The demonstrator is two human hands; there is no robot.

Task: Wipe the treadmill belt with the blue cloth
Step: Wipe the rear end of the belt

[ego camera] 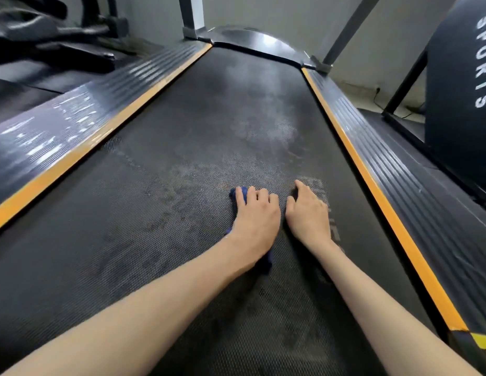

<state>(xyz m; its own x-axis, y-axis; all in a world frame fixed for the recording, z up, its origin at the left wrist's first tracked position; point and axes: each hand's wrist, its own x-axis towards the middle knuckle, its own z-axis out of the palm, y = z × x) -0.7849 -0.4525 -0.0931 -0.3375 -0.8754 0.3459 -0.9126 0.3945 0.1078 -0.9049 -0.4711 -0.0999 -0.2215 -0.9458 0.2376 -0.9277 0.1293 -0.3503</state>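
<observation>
- I see the blue cloth [266, 260] bunched on the treadmill belt [182, 158], a little right of the belt's middle line and in the near half of its length.
- Its long axis runs roughly along the belt. One end pokes out past the fingertips toward the far end of the treadmill, and the other shows under the wrist, slanted slightly to the right.
- My left hand [256, 217] lies palm down on top of the cloth and covers most of it. Its fingers [252, 194] bend down over the front of the bundle and hold it against the belt.
- Only small blue patches show: ahead of the first finger, at the left edge of the wrist, and below the wrist.
- My right hand [307, 213] rests just beside the left one, palm down on the bare belt. Its fingers are loosely spread and it holds nothing.
- Dull grey smears mark the belt ahead of both hands.
- Orange strips [372, 169] edge the belt on both sides, with ribbed side rails [415, 169] outside them.
</observation>
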